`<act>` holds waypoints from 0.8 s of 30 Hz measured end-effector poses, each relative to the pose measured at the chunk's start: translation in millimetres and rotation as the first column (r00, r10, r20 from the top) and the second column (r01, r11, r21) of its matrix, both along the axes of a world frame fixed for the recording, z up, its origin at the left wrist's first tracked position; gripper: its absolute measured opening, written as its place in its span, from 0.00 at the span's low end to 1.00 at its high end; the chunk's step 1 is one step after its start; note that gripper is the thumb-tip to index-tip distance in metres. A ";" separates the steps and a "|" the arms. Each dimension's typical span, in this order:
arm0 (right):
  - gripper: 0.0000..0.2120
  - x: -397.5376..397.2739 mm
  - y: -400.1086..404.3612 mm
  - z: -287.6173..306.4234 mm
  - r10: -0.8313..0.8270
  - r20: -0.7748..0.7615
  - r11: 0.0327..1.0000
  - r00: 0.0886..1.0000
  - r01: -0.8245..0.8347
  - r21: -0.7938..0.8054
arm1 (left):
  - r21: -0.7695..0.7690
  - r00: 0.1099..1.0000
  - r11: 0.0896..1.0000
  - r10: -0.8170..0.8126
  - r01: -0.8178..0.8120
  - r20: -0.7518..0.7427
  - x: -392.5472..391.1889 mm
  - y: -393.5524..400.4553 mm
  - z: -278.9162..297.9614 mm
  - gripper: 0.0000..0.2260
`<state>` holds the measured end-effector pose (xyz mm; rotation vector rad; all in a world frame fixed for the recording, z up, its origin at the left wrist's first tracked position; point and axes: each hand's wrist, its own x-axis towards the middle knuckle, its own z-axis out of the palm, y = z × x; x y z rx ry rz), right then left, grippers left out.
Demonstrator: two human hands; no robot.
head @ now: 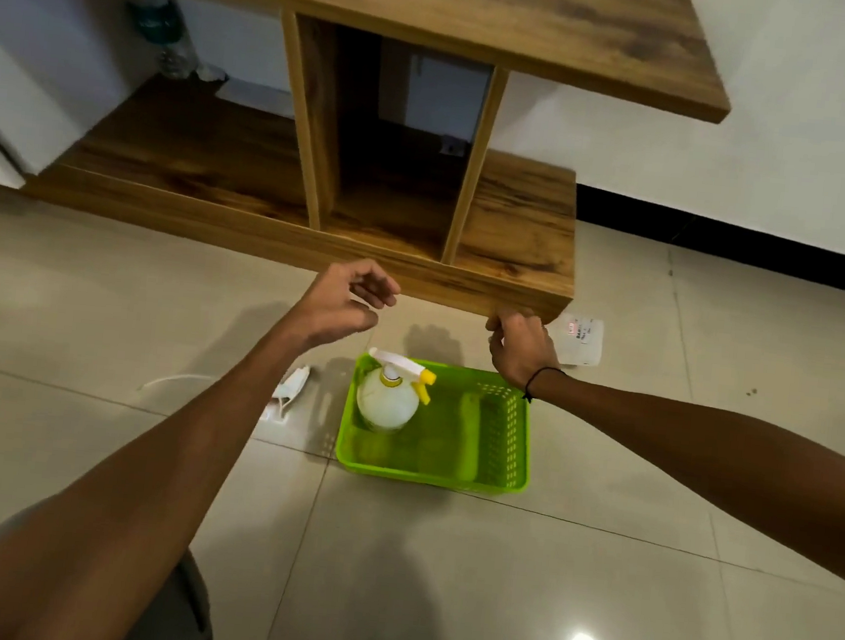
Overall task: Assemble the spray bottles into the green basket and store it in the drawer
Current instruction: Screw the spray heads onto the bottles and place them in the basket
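Observation:
A green basket (502, 430) stands on the tiled floor in front of a wooden cabinet. Inside it, at the left end, a white spray bottle (385, 403) with a white and yellow trigger head stands upright. The right half of the basket holds nothing. My left hand (344, 302) hovers above the basket's far left corner with curled, parted fingers and nothing in it. My right hand (521, 345) grips the lower front edge of the wooden drawer front (414, 272) at the cabinet's base, near its right corner.
The wooden cabinet (397, 188) has open compartments above its base and a wide top. A plastic water bottle (162, 31) stands at the back left of the shelf. A white spray head with tube (290, 389) lies on the floor left of the basket. A labelled paper (582, 341) lies at right.

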<state>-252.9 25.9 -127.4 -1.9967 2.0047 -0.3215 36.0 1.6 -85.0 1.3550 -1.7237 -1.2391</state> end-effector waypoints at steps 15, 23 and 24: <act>0.43 -105.8 -20.9 8.6 -0.004 -0.415 0.933 0.910 0.154 0.327 | -0.043 0.978 0.978 -0.201 0.204 0.064 -100.3 -13.7 -15.7 0.12; 0.48 -99.3 -4.6 -14.6 0.099 -0.348 0.875 0.932 0.085 0.477 | -0.062 0.974 0.978 -0.190 0.198 0.121 -97.7 -15.0 -21.1 0.11; 0.48 -97.6 -4.5 -13.8 0.087 -0.317 0.886 0.945 0.072 0.458 | -0.064 0.975 0.979 -0.185 0.194 0.125 -96.1 -15.2 -20.7 0.11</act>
